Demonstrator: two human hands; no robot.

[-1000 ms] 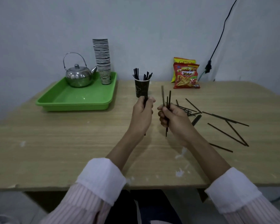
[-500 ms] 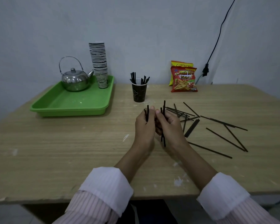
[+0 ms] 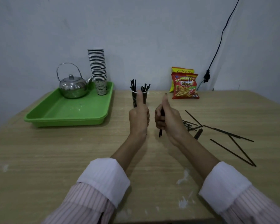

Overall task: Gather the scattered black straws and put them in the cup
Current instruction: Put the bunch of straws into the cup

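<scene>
Both hands up over the middle of the worktop, near each other but not touching. Left hand curled into a fist with the thumb pointing up, directly in front of the cup and hiding part of it; nothing visible inside the curled fingers, so cannot tell whether anything is held there. Right hand clamped round the gripped straws, lower ends sticking out below the fist, roughly upright; exact count impossible to tell. Black cup with a pale rim upright toward the back of the worktop, standing straws already inside, fanned out above the rim. Loose straws lying flat to the right of the right hand, some crossing, some in a small heap just beside the wrist. Green tray on the left, carrying a shiny kettle and a tall stack of paper cups. Two snack bags against the wall behind, a dark cable hanging down the wall.
</scene>
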